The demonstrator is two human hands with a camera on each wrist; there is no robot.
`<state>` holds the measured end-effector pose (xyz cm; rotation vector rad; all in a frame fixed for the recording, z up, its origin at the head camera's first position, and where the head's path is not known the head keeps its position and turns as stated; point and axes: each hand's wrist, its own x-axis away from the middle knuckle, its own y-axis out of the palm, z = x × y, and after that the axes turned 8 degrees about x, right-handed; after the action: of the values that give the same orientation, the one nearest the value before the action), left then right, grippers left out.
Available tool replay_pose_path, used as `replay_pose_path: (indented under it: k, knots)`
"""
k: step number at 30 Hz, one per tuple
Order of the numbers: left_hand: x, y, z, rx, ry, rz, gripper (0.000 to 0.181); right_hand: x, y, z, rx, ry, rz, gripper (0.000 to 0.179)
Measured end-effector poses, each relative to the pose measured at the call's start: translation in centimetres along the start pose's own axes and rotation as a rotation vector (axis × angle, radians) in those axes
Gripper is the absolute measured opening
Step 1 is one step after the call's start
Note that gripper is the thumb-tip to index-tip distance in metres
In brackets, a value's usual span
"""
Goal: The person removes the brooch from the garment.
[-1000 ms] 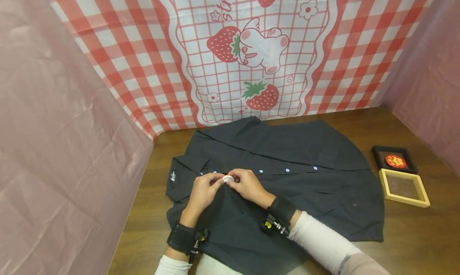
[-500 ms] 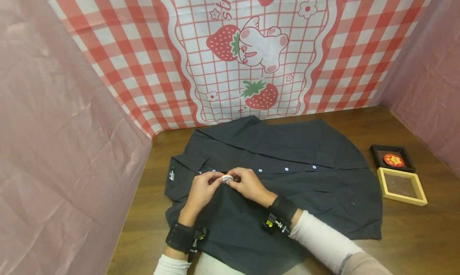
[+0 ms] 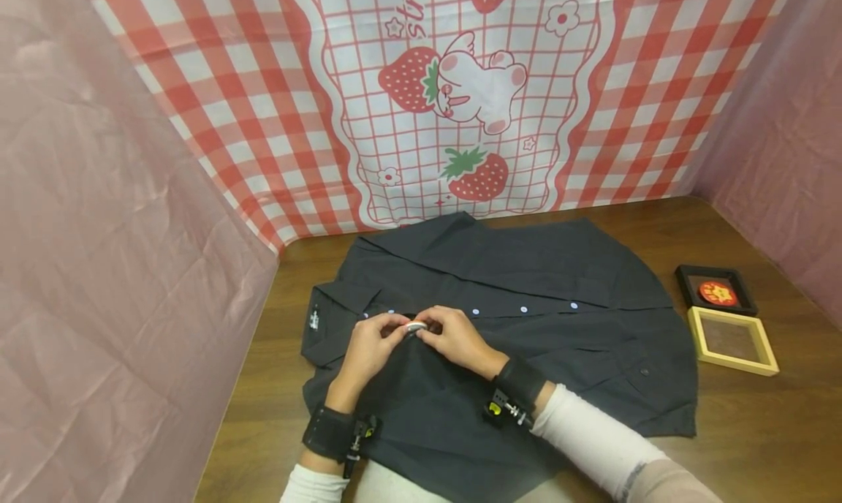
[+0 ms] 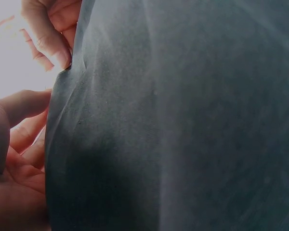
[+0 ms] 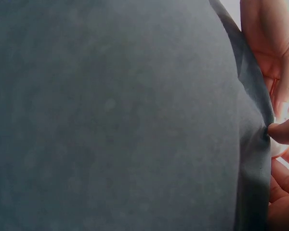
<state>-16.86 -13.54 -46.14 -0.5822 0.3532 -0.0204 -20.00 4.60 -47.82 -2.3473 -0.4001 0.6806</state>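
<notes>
A dark grey button-up shirt lies spread out, its collar to the left and a row of pale buttons along its front. At the front edge, both hands meet around a small round white-and-silver badge. My left hand pinches it from the left with thumb and forefinger; my right hand pinches it from the right. Shirt cloth is drawn up to the fingertips. In the left wrist view the cloth fills most of the picture; in the right wrist view a thumb presses at the cloth's folded edge.
On the right of the wooden table lie a black frame with a red round badge in it and a pale yellow frame. A strawberry-print cloth hangs behind; pink cloths hang at both sides.
The badge has tilted between the fingers and now shows a thinner edge. Both hands keep nearly the same place on the shirt.
</notes>
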Motion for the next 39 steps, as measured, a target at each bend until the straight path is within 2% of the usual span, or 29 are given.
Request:
replay_pose_path:
  k: [7,16,39]
  knots:
    - [0.21,0.04,-0.22,0.013,0.006,-0.019,0.008,0.22,0.07,0.24,0.006,-0.008,-0.013,0.012]
    - [0.23,-0.05,0.09,0.003,-0.019,-0.039,0.009,0.29,-0.04,0.26,0.019,-0.040,0.002,0.012]
    - [0.23,0.10,0.50,-0.007,-0.037,-0.024,0.007,0.39,-0.32,0.22,0.049,-0.053,0.023,0.012]
